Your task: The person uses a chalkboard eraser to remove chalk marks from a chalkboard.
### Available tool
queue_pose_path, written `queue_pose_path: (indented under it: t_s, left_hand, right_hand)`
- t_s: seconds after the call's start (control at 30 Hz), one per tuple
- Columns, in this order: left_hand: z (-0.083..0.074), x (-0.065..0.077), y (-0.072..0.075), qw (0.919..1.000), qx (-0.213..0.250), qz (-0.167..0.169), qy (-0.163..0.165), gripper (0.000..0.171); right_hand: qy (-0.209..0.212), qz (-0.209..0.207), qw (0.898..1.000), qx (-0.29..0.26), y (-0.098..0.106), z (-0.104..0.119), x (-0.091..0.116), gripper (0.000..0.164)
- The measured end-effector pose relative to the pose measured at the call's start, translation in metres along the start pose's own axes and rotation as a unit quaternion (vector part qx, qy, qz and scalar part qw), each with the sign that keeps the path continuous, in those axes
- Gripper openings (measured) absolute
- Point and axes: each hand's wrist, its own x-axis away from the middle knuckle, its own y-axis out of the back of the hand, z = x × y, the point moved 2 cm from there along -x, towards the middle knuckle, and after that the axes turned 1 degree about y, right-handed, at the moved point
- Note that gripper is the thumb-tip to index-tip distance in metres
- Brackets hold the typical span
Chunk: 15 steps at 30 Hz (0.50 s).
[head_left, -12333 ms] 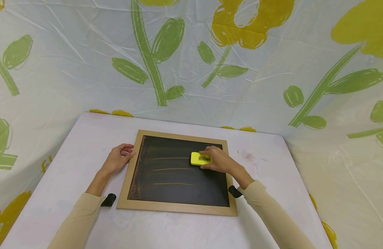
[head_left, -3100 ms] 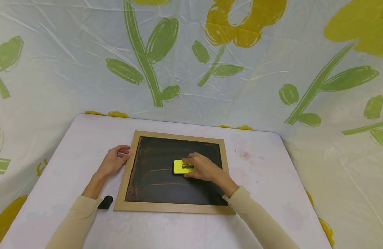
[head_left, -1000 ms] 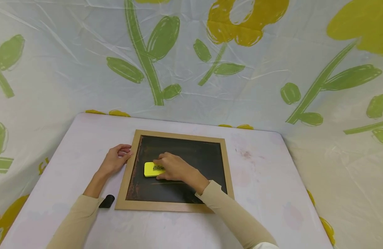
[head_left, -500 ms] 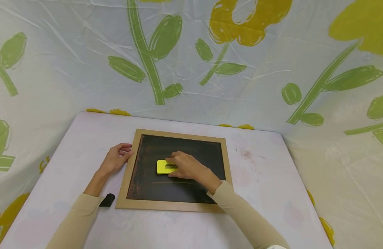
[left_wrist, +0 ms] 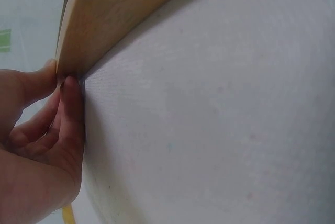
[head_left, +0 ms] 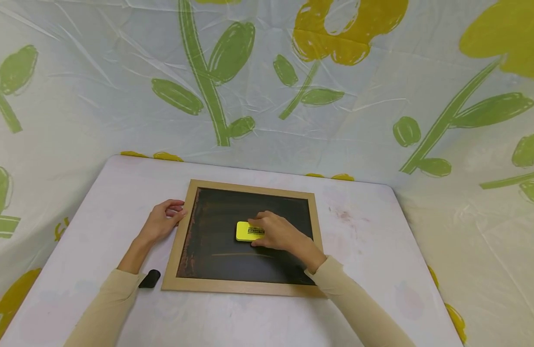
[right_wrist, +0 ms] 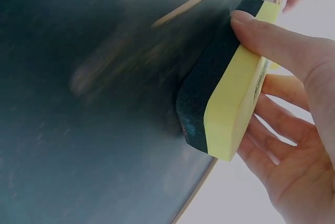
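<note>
A wood-framed chalkboard (head_left: 249, 267) lies flat on the table. My right hand (head_left: 281, 233) grips a yellow and black board eraser (head_left: 244, 231) by its long edges, near the middle of the black surface. In the right wrist view, the thumb presses the dark felt side of the eraser (right_wrist: 222, 106), and the other fingers are behind the yellow body. One chalk line (head_left: 238, 254) shows below the eraser, with faint smears above. At the board's left edge, my left hand (head_left: 160, 221) pinches the wooden frame (left_wrist: 99, 20) between thumb and fingertips.
The pale table (head_left: 366, 270) extends around the board on all sides. Behind it and at both sides hangs a flower-print cloth (head_left: 267, 125). A black wrist device (head_left: 150, 279) sits at the left sleeve cuff.
Twelve seconds ago several chalk lines crossed the board; now only the lowest shows. The right hand slid the eraser leftward, then back right during the last second. The left hand stayed at the frame.
</note>
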Motion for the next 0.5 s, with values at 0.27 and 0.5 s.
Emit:
queue_pose_path:
  t_s: [0.27,0.5]
  left_hand:
    - [0.002,-0.001,0.0,1.0,0.001,-0.001,-0.003,0.041]
    - [0.002,-0.001,0.001,1.0,-0.005,-0.001,0.001,0.042]
  right_hand:
    - [-0.013,-0.012,1.0,0.003,0.002,-0.016,0.017,0.061]
    - [-0.023,-0.021,1.0,0.001,0.004,-0.027,0.033,0.063]
